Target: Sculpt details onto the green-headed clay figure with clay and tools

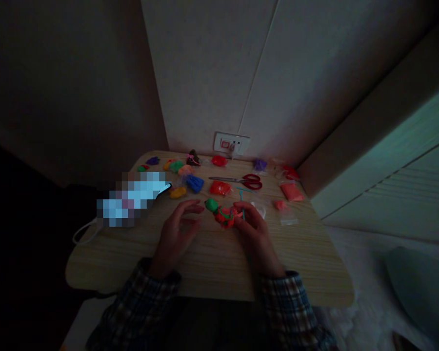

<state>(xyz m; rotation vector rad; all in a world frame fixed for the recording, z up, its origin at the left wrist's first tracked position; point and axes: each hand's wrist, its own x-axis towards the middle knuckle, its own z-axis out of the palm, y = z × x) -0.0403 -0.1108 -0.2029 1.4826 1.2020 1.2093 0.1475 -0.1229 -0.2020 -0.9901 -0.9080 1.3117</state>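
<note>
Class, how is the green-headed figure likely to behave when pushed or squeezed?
The green-headed figure is probably light, as the right hand seems to hold it by one end. Its clay-like look suggests it may dent if squeezed. The round green head juts out, so it might bend if pushed.

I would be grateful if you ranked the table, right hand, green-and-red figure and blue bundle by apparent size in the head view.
1. Table
2. Right hand
3. Green-and-red figure
4. Blue bundle
</note>
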